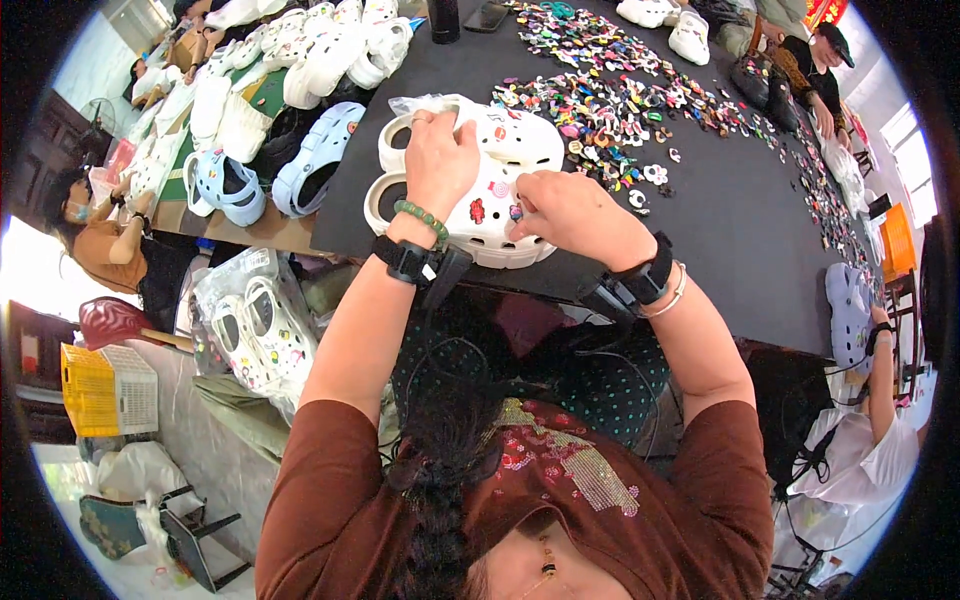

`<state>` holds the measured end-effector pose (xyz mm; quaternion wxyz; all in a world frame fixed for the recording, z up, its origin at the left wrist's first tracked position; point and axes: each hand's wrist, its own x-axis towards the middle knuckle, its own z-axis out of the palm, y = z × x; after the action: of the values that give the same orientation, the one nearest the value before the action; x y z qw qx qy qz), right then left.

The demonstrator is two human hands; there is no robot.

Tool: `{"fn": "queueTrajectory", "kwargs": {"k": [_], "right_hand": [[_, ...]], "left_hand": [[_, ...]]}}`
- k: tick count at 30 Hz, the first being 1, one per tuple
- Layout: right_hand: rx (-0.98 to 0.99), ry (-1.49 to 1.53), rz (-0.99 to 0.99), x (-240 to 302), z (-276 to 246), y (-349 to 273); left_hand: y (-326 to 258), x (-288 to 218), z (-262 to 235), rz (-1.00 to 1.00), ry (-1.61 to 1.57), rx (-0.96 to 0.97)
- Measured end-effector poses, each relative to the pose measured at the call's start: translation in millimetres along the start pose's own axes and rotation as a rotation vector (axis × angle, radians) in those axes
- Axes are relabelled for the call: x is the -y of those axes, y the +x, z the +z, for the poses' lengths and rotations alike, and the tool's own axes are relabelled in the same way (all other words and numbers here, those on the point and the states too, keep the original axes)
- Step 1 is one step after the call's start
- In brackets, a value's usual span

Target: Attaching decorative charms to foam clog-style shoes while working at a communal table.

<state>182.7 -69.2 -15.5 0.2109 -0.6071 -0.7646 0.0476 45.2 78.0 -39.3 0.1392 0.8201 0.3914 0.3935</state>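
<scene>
So I had a pair of white clogs (470, 195) sitting on the black table (720, 230), right at the near edge in front of me. My left hand (438, 160) was clamped down over the top of the pair, fingers curled around the heel strap end to pin them. My right hand (565, 210) was pinched together at the toe of the closer clog, fingertips pressed on a small charm (516, 212) in one of the holes. A red charm (478, 210) and a pink one (498, 188) were already sitting on that same clog.

The big spread of loose colourful charms (610, 100) lay at about 1 o'clock from the clogs, fanning out across the table. At 11 o'clock there was a heap of white clogs (330, 50), with a couple of pale blue clogs (300, 165) at 10. Down at 8 o'clock, off the table, sat a clear bag of decorated clogs (255, 330).
</scene>
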Motion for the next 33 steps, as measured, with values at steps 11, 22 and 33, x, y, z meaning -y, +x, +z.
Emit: {"fn": "queueTrajectory", "kwargs": {"k": [11, 22, 33], "right_hand": [[0.029, -0.303, -0.251, 0, 5, -3], [0.025, 0.063, -0.217, -23, 5, 1], [-0.124, 0.598, 0.491, -71, 8, -17]], "left_hand": [[-2, 2, 1, 0.022, -0.024, -0.038], [-2, -1, 0, 0.021, -0.04, -0.049], [-3, 6, 2, 0.057, -0.055, -0.064]]}}
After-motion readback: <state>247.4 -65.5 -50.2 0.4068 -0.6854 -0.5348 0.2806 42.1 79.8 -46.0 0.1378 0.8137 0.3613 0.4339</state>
